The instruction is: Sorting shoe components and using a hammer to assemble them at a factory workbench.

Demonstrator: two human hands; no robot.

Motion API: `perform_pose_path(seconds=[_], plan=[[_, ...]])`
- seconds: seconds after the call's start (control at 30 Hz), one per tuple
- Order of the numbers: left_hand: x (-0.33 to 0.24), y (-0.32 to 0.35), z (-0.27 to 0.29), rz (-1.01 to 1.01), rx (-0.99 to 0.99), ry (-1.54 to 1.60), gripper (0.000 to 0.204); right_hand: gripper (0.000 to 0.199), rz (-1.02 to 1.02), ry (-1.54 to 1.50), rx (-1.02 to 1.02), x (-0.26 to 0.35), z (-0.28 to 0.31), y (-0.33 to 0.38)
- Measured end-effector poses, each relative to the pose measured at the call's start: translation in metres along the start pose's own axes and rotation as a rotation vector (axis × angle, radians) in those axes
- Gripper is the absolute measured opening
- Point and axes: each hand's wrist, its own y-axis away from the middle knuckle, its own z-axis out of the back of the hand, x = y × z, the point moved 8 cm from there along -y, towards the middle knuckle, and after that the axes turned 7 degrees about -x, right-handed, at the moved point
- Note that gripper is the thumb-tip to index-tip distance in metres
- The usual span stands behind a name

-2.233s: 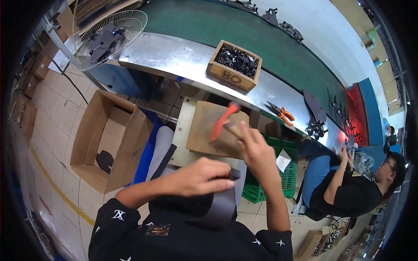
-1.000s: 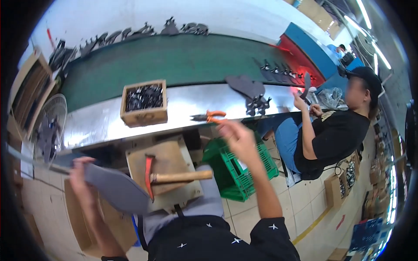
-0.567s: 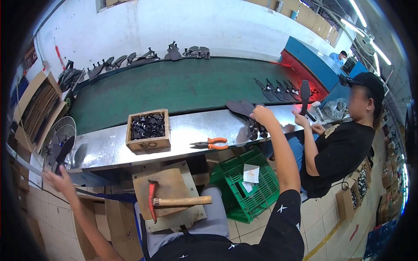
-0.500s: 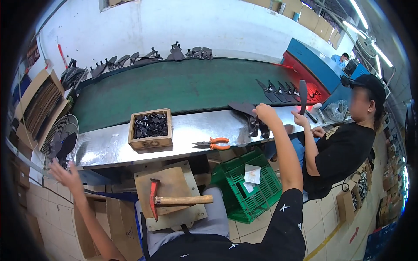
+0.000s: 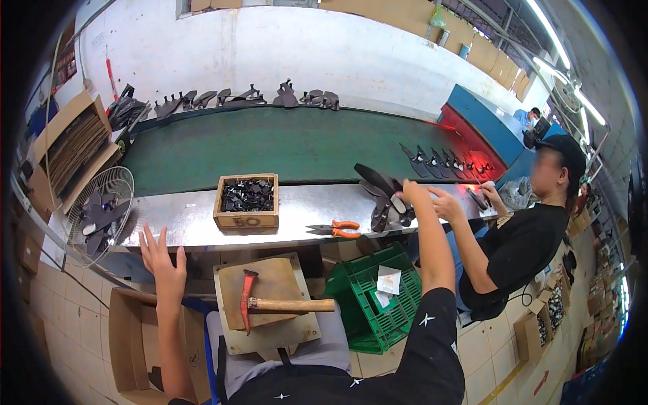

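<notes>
the left hand point(image 5: 164, 262), empty with fingers spread, has left the round wire basket point(image 5: 125, 179) and hovers left of the square wooden box point(image 5: 246, 221); the right hand point(image 5: 420, 194) now pinches a dark grey, flat sole-shaped piece point(image 5: 375, 177), tilted up right of the box, so the work sits there. nearer than the box, a red-headed, wooden-handled hammer point(image 5: 270, 305) lies on a worn brown block point(image 5: 273, 280).

Green plastic crate point(image 5: 398, 325) with white paper point(image 5: 389, 279) — blue machine point(image 5: 484, 116) — glowing ceiling tubes point(image 5: 548, 34).

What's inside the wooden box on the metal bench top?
A heap of small black parts lies in the wooden box. Its top layer hides whatever is beneath, including the box's bottom.
</notes>
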Motion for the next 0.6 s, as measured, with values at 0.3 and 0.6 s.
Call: perform_pose_path(seconds=[0.3,0.6], plan=[[0.015,0.022,-0.005,0.07,0.064,0.007,0.043,0.026,0.414,0.463,0.054,0.04,-0.006,0.022],[-0.036,0.009,0.0,0.096,0.105,0.521,0.035,0.008,0.549,-0.24,-0.785,0.168,0.164,0.081]])
